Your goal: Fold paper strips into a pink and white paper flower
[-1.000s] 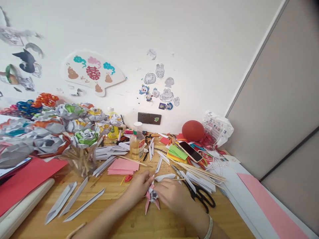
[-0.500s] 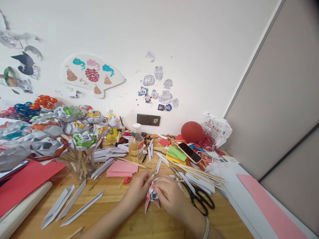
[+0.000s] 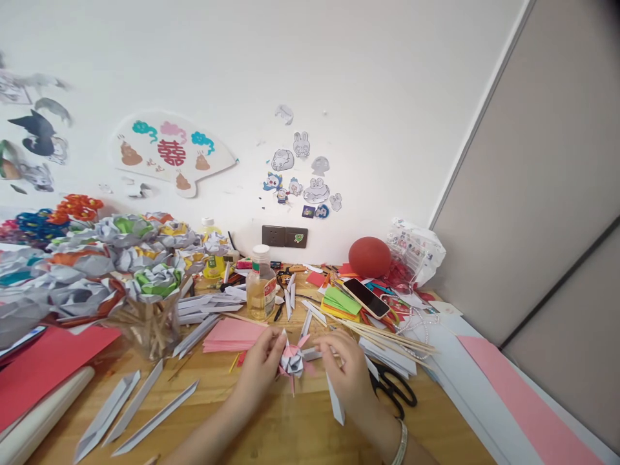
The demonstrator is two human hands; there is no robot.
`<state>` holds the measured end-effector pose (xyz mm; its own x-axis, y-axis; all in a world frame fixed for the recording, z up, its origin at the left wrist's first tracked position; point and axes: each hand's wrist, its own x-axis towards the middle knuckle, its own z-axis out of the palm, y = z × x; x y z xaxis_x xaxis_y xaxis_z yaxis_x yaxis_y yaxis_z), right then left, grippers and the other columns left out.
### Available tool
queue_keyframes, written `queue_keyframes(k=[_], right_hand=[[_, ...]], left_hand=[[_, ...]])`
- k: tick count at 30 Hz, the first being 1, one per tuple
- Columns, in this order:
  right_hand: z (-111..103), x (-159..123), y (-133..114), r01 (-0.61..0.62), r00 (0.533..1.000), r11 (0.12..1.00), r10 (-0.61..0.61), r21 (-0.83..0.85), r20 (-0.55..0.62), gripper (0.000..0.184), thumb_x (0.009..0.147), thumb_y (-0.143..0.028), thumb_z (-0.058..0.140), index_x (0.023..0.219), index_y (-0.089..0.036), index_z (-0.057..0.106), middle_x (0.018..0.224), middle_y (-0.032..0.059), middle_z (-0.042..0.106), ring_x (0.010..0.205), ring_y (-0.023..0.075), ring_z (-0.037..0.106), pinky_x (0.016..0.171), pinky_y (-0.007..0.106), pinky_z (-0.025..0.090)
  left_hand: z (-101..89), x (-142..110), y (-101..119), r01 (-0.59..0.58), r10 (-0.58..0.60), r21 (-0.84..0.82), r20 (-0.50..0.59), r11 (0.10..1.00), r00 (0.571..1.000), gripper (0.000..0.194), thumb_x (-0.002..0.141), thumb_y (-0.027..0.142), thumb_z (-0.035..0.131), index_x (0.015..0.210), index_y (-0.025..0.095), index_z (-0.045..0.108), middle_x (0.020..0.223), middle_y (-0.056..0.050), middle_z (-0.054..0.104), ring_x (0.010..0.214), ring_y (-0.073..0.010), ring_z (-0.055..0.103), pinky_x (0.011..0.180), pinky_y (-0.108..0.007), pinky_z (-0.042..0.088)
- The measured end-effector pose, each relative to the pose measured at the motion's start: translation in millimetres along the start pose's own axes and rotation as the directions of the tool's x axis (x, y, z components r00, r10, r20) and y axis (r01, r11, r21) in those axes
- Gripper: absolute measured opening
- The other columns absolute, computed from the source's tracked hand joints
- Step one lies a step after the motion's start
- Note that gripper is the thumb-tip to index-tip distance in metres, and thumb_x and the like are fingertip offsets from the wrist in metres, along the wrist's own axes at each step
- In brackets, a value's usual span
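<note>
My left hand (image 3: 264, 361) is closed on a folded paper flower (image 3: 292, 363), its fingers at the flower's left side. Pink pointed tips stick out around a grey-white folded centre. My right hand (image 3: 343, 365) is just to the right, with its fingers curled together. From beneath those fingers a white folded paper strip (image 3: 336, 399) points down toward me; the fingers partly cover its upper end. Another pale folded piece (image 3: 312, 354) lies between the flower and my right fingertips. Black-handled scissors (image 3: 394, 387) lie beside my right wrist, partly hidden.
Pink paper squares (image 3: 232, 334) are stacked behind my left hand. A liquid bottle (image 3: 260, 284) stands farther back. Folded white strips (image 3: 155, 420) lie at front left. Finished paper flowers (image 3: 157, 281) crowd the left. A phone (image 3: 367, 297) and wooden sticks (image 3: 387, 336) lie right.
My right hand has drawn back to the right from the flower. The flower has turned, showing its centre, and the white strip under my right hand has come into view.
</note>
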<state>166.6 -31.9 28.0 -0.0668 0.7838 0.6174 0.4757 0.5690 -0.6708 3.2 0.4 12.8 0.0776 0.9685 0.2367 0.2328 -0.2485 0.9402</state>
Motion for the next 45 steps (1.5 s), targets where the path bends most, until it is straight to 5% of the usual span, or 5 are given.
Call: queue_keyframes(k=[3,11,21,27,45], right_hand=[[4.1,1.0,12.7,-0.244,0.960,0.966,0.254,0.091,-0.120,0.022,0.088,-0.030,0.046,0.077,-0.019,0.061,0.078,0.0058,0.065,0.076,0.0200,0.059,0.070,0.032,0.046],[31.2,-3.4,13.0,-0.447,0.870,0.575,0.458,0.685,0.183,0.032,0.071,-0.044,0.069,0.085,-0.016,0.061,0.083,0.0066,0.068,0.073,0.0192,0.064,0.070,0.032,0.050],[9.5,8.8,20.2,-0.409,0.907,0.780,0.404,0.474,0.118,0.018,0.076,-0.031,0.063,0.083,-0.014,0.063,0.082,0.0060,0.069,0.080,0.0209,0.064,0.074,0.031,0.049],[1.9,9.3,13.1,-0.202,0.963,0.979,0.192,0.033,0.191,0.009,0.073,-0.016,0.063,0.078,-0.021,0.070,0.079,0.0013,0.067,0.080,0.0181,0.060,0.072,0.026,0.045],[11.7,1.3,8.5,-0.251,0.966,0.966,0.246,0.067,0.073,0.013,0.068,-0.008,0.069,0.075,-0.018,0.065,0.080,0.0012,0.063,0.081,0.0180,0.058,0.074,0.027,0.042]], left_hand=[[-2.4,1.5,2.0,-0.014,0.011,-0.059,-0.054,0.998,0.998,0.038,0.080,0.059,0.039,0.071,0.022,0.044,0.059,0.005,0.045,0.054,-0.0155,0.048,0.052,-0.025,0.041],[-4.9,-1.3,2.2,-0.075,0.064,-0.091,-0.117,0.993,0.991,0.039,0.083,0.060,0.038,0.073,0.023,0.046,0.069,0.003,0.048,0.066,-0.0171,0.050,0.065,-0.027,0.044],[-4.2,-0.1,-9.0,-0.109,0.109,0.017,-0.009,0.994,0.994,0.033,0.084,0.049,0.043,0.085,0.020,0.059,0.083,-0.005,0.066,0.082,-0.0233,0.061,0.073,-0.033,0.049],[-16.9,5.7,-5.0,-0.409,0.395,0.260,0.108,0.874,0.912,0.021,0.080,0.036,0.058,0.092,0.024,0.070,0.096,-0.007,0.070,0.097,-0.0255,0.059,0.088,-0.039,0.045],[-7.1,-6.2,3.1,-0.296,0.279,0.194,0.109,0.935,0.954,0.014,0.080,0.032,0.059,0.074,0.020,0.066,0.078,-0.005,0.067,0.076,-0.0210,0.061,0.069,-0.029,0.047]])
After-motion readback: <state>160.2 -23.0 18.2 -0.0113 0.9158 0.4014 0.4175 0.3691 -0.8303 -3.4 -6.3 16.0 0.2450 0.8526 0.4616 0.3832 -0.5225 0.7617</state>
